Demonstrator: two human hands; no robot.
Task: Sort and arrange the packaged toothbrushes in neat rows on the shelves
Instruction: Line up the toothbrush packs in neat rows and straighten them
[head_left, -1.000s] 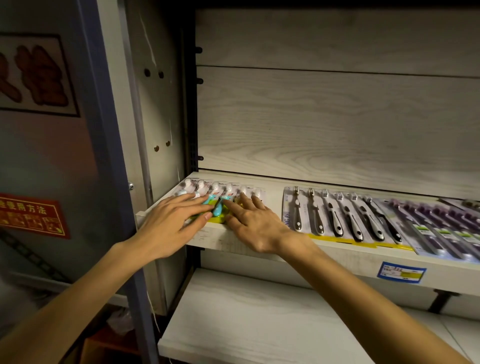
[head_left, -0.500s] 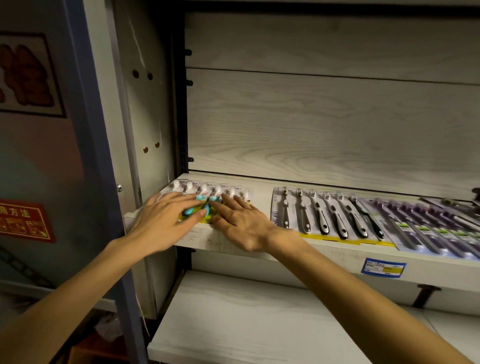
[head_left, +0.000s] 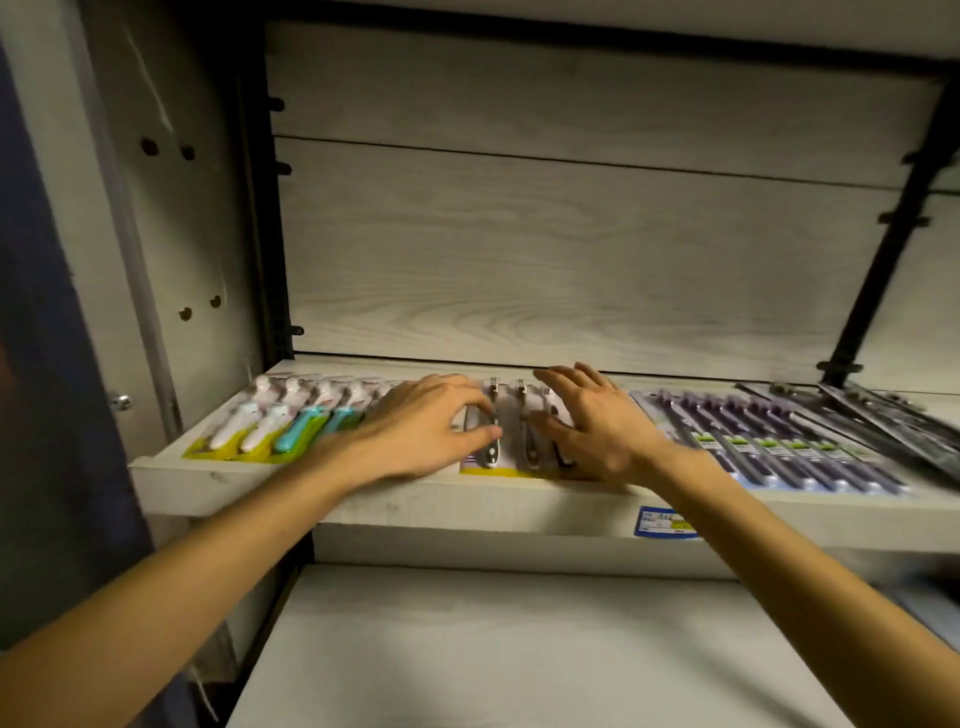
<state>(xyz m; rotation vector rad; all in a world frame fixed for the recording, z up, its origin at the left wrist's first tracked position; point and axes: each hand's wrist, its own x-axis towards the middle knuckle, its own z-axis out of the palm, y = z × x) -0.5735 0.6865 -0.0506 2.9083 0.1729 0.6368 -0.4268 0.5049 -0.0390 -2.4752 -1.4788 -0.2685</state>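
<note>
Packaged toothbrushes lie in a row on the upper shelf (head_left: 415, 501). At the left sits a pack of white and teal brushes (head_left: 275, 426) on yellow card. In the middle lies a pack of black-and-silver handled brushes (head_left: 511, 441). My left hand (head_left: 415, 434) rests on that pack's left side, fingers and thumb spread and slightly bent. Over its right side my right hand (head_left: 597, 423) lies with fingers spread. The hands hide much of this pack. The frame is blurred by motion.
Purple-handled packs (head_left: 769, 441) and dark packs (head_left: 883, 415) fill the shelf's right part. A blue price label (head_left: 665, 522) sits on the front edge. A bare lower shelf (head_left: 519, 649) juts out below. The side panel (head_left: 192, 234) closes the left end.
Both hands have left the white and teal pack and moved right onto the black-and-silver handled pack. The view has shifted right and closer.
</note>
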